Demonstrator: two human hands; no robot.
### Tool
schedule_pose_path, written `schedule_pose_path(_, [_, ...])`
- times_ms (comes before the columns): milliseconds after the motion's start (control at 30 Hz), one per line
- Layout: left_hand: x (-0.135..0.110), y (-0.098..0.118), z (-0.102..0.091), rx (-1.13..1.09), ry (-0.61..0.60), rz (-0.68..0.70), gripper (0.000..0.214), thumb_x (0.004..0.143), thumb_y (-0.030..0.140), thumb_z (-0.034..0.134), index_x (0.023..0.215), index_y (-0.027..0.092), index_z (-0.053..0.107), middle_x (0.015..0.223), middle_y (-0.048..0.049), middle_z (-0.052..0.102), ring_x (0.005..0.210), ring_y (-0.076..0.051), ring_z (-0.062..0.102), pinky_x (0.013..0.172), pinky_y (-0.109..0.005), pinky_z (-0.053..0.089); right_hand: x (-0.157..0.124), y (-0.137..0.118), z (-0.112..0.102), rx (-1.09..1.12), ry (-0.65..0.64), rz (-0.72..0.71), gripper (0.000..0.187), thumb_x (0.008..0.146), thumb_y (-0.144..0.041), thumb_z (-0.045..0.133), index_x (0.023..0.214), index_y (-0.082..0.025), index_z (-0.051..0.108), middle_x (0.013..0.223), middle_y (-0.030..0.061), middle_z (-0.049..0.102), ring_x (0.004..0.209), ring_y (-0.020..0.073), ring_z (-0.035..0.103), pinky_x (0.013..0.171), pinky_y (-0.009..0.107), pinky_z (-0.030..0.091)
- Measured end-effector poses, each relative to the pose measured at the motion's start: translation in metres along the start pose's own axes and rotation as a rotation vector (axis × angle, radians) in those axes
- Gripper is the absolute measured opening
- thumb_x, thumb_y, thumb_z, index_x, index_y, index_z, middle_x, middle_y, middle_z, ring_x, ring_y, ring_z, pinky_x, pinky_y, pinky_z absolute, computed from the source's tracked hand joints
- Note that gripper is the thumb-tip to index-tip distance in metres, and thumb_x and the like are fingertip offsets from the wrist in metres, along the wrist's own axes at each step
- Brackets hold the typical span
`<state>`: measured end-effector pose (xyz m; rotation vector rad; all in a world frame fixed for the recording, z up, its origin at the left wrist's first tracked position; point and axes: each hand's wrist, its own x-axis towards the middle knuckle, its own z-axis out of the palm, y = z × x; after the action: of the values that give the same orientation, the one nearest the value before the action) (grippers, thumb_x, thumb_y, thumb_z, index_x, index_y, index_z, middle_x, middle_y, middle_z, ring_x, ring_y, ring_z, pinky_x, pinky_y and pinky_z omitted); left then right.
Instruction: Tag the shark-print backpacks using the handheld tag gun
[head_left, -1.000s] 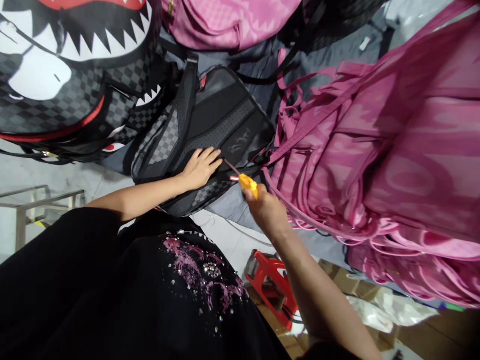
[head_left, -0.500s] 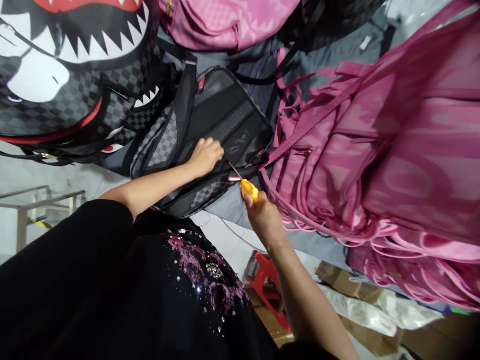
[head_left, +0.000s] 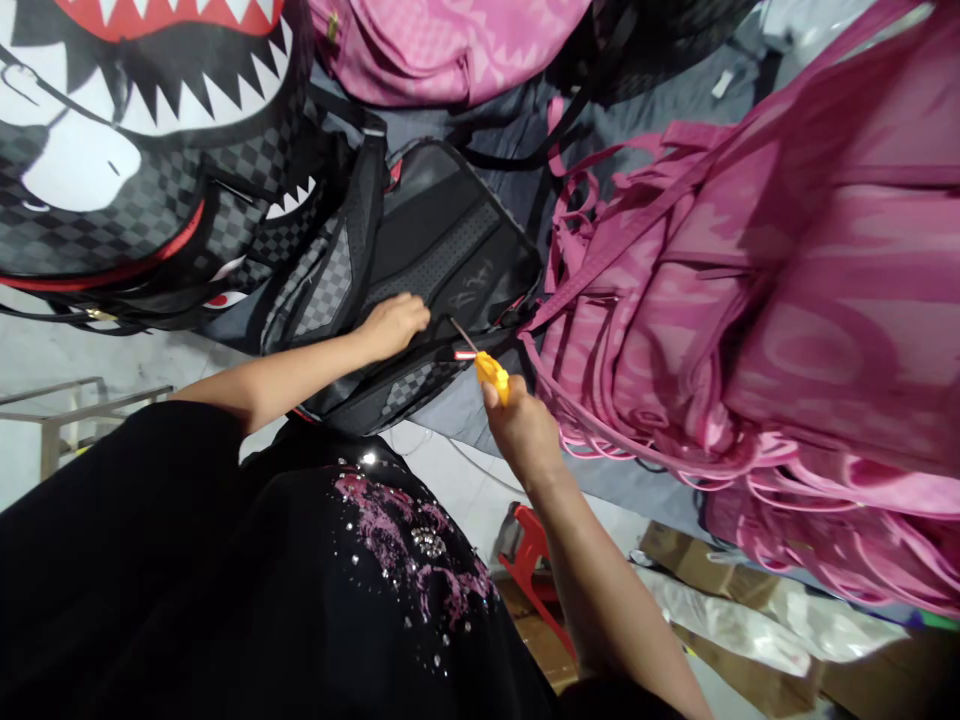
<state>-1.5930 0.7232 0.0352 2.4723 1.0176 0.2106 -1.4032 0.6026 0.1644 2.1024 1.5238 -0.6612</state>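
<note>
A black backpack (head_left: pixel 431 215) with checked grey side panels lies back panel up on a grey cloth. My left hand (head_left: pixel 396 326) is over its lower part, fingers curled in and pressed together; whatever they hold is hidden. In my closed right hand (head_left: pixel 521 425) is a yellow-handled tool (head_left: pixel 492 376) with a thin metal shaft. The shaft points up and left over the backpack, its tip a little to the right of my left fingers. A small red-and-white tag (head_left: pixel 465 355) shows beside the tool.
Pink patterned backpacks (head_left: pixel 825 300) are piled on the right, their straps trailing. A large shark-face bag (head_left: pixel 150 200) stands on the left, another pink bag (head_left: pixel 450 50) at the back. Below are a red plastic stool (head_left: pixel 534 570), a metal frame (head_left: pixel 56 420) and cardboard (head_left: pixel 739 675).
My left hand has drawn back slightly to the left, away from the tool's tip. The tool has shifted only a little, and the backpack lies in about the same place.
</note>
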Motion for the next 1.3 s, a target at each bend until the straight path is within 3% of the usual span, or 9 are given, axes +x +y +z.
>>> schedule_pose_path(67, [0.010,-0.001,-0.004,-0.024,0.088,-0.194,0.017,0.094,0.017,0.051,0.093,0.017,0.068,0.099,-0.0083,0.065,0.098,-0.024,0.059,0.084,-0.034,0.046,0.001,-0.002,-0.001,-0.011,0.011,-0.027,0.039,0.104,-0.049,0.034,0.116,-0.016,0.051,0.088,0.0129,0.071,0.085,0.0273,0.072,0.063,0.028,0.042])
schedule_pose_path(133, [0.021,0.001,-0.007,-0.062,0.099,-0.294,0.014,0.094,0.019,0.054,0.096,0.019,0.068,0.102,-0.0079,0.065,0.100,-0.024,0.060,0.083,-0.034,0.046,0.001,-0.002,-0.003,-0.025,0.006,-0.021,0.040,0.104,-0.049,0.034,0.117,-0.015,0.051,0.087,0.0130,0.071,0.085,0.0274,0.073,0.065,0.029,0.044])
schedule_pose_path(500, [0.028,0.004,-0.018,-0.130,0.082,-0.384,0.008,0.091,0.022,0.061,0.094,0.020,0.068,0.100,-0.0051,0.067,0.094,-0.021,0.064,0.076,-0.032,0.046,0.001,-0.022,-0.011,-0.085,0.034,-0.030,0.040,0.104,-0.048,0.035,0.118,-0.014,0.051,0.090,0.0151,0.072,0.086,0.0277,0.072,0.068,0.029,0.047])
schedule_pose_path(667, [0.033,0.012,-0.012,-0.097,0.081,-0.356,0.009,0.091,0.027,0.062,0.092,0.020,0.068,0.100,-0.0060,0.067,0.096,-0.023,0.063,0.077,-0.033,0.045,-0.010,-0.009,-0.009,-0.077,-0.066,-0.040,0.039,0.104,-0.047,0.034,0.118,-0.015,0.051,0.089,0.0140,0.071,0.087,0.0276,0.073,0.070,0.031,0.049])
schedule_pose_path(833, [-0.002,0.023,0.001,0.005,-0.083,-0.044,0.014,0.093,0.019,0.054,0.090,0.018,0.068,0.095,-0.0091,0.067,0.097,-0.025,0.060,0.077,-0.035,0.045,-0.016,-0.004,-0.004,-0.024,-0.086,0.018,0.039,0.105,-0.046,0.032,0.117,-0.014,0.051,0.088,0.0145,0.071,0.088,0.0283,0.073,0.069,0.031,0.048])
schedule_pose_path(900, [-0.002,0.021,0.001,-0.013,-0.106,-0.020,0.014,0.093,0.018,0.054,0.091,0.018,0.068,0.096,-0.0081,0.066,0.093,-0.023,0.062,0.074,-0.034,0.045,-0.011,-0.006,-0.005,-0.021,-0.074,0.003,0.039,0.104,-0.047,0.034,0.116,-0.015,0.053,0.088,0.0144,0.072,0.088,0.0285,0.072,0.068,0.030,0.047])
schedule_pose_path(1067, [0.041,0.012,-0.011,-0.093,0.043,-0.269,0.008,0.090,0.026,0.063,0.096,0.021,0.066,0.102,-0.0053,0.066,0.093,-0.023,0.065,0.069,-0.033,0.045,0.009,-0.012,-0.019,-0.053,0.106,0.073,0.044,0.104,-0.048,0.032,0.120,-0.012,0.052,0.092,0.0163,0.071,0.086,0.0269,0.072,0.066,0.028,0.046])
schedule_pose_path(1300, [0.070,0.011,-0.019,-0.088,0.077,-0.285,0.008,0.091,0.028,0.063,0.093,0.022,0.068,0.101,-0.0055,0.067,0.092,-0.024,0.067,0.070,-0.034,0.047,0.019,0.002,-0.030,-0.097,0.120,0.092,0.043,0.104,-0.046,0.035,0.125,-0.011,0.050,0.095,0.0170,0.072,0.087,0.0279,0.071,0.064,0.028,0.044])
